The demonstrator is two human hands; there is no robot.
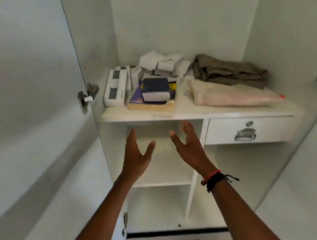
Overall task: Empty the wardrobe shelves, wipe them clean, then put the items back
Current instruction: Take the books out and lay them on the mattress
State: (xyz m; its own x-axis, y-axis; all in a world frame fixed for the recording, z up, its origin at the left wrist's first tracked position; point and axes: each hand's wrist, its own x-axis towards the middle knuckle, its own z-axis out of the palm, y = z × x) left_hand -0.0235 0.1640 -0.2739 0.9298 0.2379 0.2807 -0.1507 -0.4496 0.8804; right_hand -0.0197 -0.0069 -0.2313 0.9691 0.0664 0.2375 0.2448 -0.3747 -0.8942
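White wardrobe shelf (182,106) holds stacked books (155,90) at its front, boxes (116,87) at its left, folded cloth (227,70) at its right. Just below its edge, left hand (136,155) and right hand (189,146) hover spread, empty, palms facing, likely framing the books.

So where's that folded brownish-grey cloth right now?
In the head view, the folded brownish-grey cloth lies at the back right of the white wardrobe shelf, behind the pale pink plastic-wrapped bundle and right of the heap of small white boxes.

Both bare forearms reach forward, the left hand (136,157) and right hand (189,146) raised with palms facing, fingers spread and holding nothing.
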